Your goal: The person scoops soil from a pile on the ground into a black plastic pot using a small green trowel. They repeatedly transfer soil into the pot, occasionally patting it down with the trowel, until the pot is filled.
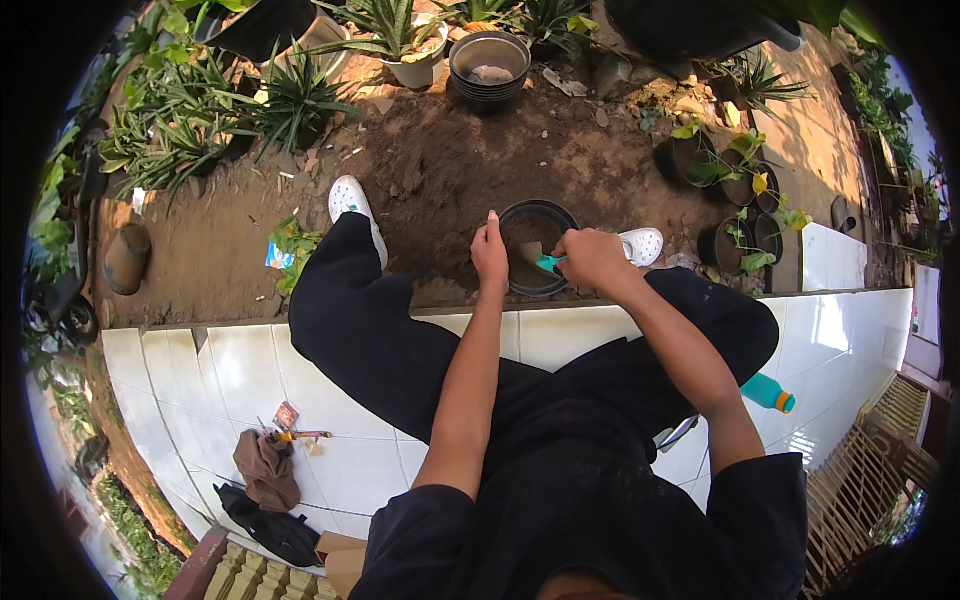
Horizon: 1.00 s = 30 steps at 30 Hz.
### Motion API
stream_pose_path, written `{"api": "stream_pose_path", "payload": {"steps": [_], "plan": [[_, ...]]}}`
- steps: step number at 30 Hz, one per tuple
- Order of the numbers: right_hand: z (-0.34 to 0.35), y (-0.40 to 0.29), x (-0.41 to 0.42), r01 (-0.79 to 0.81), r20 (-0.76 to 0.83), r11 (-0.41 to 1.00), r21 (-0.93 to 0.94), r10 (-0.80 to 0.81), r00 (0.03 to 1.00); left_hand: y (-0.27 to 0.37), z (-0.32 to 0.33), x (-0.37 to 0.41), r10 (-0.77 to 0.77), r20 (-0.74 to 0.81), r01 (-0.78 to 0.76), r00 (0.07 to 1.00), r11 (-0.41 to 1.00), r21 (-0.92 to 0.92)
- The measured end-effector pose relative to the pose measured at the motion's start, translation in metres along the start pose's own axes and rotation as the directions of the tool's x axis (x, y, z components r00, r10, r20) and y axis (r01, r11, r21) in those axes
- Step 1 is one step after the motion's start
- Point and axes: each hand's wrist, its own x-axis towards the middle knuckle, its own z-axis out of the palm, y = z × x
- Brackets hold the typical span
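A round black plastic plant pot (pixel 537 208) stands on the bare soil between my feet, with dark soil (pixel 523 231) inside it. My left hand (pixel 491 253) is at the pot's left rim and holds its side, with a fingertip pointing away from me. In my right hand (pixel 595 257) is the handle of a turquoise hand trowel (pixel 546 262). The trowel's blade reaches into the pot, over the soil or touching it; which of the two I cannot tell. Loose dug soil (pixel 427 202) lies to the left of the pot.
Stacked black pots (pixel 489 71) stand ahead, beside a potted plant in a white pot (pixel 420 64). Several potted seedlings (pixel 724 244) are at the right. White tiles (pixel 337 457) edge the soil, bearing a turquoise bottle (pixel 765 392) and a brown cloth (pixel 268 469).
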Motion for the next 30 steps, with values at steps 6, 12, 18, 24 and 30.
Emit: {"api": "stream_pose_path", "payload": {"steps": [6, 12, 18, 24, 30], "plan": [[0.000, -0.014, -0.010, 0.043, 0.026, 0.999, 0.008, -0.043, 0.999, -0.001, 0.001, 0.009, 0.025, 0.041, -0.025, 0.999, 1.000, -0.008], [-0.002, 0.002, 0.001, -0.013, 0.015, 0.999, 0.037, 0.013, 1.000, -0.004, 0.001, 0.005, 0.031, -0.012, -0.032, 0.999, 0.999, -0.009], [0.002, 0.003, -0.002, 0.015, 0.030, 0.993, 0.116, -0.019, 0.999, 0.002, 0.001, 0.006, 0.027, 0.019, -0.027, 0.999, 0.999, 0.026], [-0.010, 0.009, 0.003, -0.005, 0.038, 1.000, 0.009, 0.005, 0.999, 0.003, 0.001, 0.002, 0.061, -0.025, -0.061, 0.998, 0.998, -0.001], [0.013, 0.011, 0.000, 0.123, 0.046, 0.990, -0.071, -0.120, 0.992, -0.001, 0.003, 0.008, 0.082, 0.007, -0.082, 0.997, 0.997, 0.010]]}}
